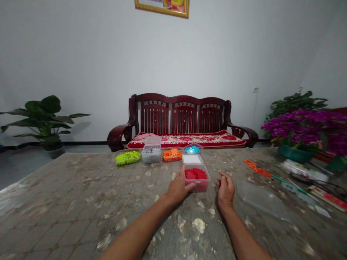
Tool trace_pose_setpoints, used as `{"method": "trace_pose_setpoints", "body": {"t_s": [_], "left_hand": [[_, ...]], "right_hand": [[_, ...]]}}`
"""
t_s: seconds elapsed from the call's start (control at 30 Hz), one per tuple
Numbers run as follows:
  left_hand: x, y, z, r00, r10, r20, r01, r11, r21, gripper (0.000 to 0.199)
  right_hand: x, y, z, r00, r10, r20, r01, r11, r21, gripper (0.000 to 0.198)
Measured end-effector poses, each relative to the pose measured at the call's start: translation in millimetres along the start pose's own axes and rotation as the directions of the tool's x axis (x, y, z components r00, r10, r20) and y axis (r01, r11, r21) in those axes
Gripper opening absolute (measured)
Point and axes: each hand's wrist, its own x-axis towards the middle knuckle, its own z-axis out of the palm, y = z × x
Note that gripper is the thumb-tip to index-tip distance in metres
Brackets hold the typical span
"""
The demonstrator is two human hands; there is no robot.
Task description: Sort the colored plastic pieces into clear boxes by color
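Observation:
My left hand (179,186) grips the left side and front of a clear plastic box (199,186) full of red plastic pieces (195,174). The box's lid (192,159) stands open at the back. To the right of the box, apart from it, my right hand (226,188) is closed, with its fingers curled in near the tabletop. Whatever those fingers may hold is hidden. Behind the box stand other containers, with lime green pieces (128,157), grey pieces (151,155), orange pieces (172,154) and blue pieces (192,149).
A clear lid (261,200) lies on the patterned tabletop (81,202) at right. Beyond it are joined orange pieces (256,168), a green stick (288,183), a red and white packet (329,198) and a pot of purple flowers (303,130). A wooden bench (184,119) stands behind the table.

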Motion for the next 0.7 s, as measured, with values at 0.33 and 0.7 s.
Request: {"method": "trace_pose_setpoints", "body": {"t_s": [0.33, 0.7], "left_hand": [[14.7, -13.4, 46.3, 0.993, 0.050, -0.105, -0.053, 0.998, -0.026, 0.065], [59.3, 0.4, 88.4, 0.996, -0.014, -0.093, 0.008, 0.998, -0.065, 0.046]], "right_hand": [[-30.1, -13.3, -1.4, 0.913, -0.283, 0.293, 0.318, 0.945, -0.078, 0.029], [-31.2, -8.5, 7.6, 0.884, -0.259, 0.389, 0.318, 0.944, -0.094, 0.029]]}}
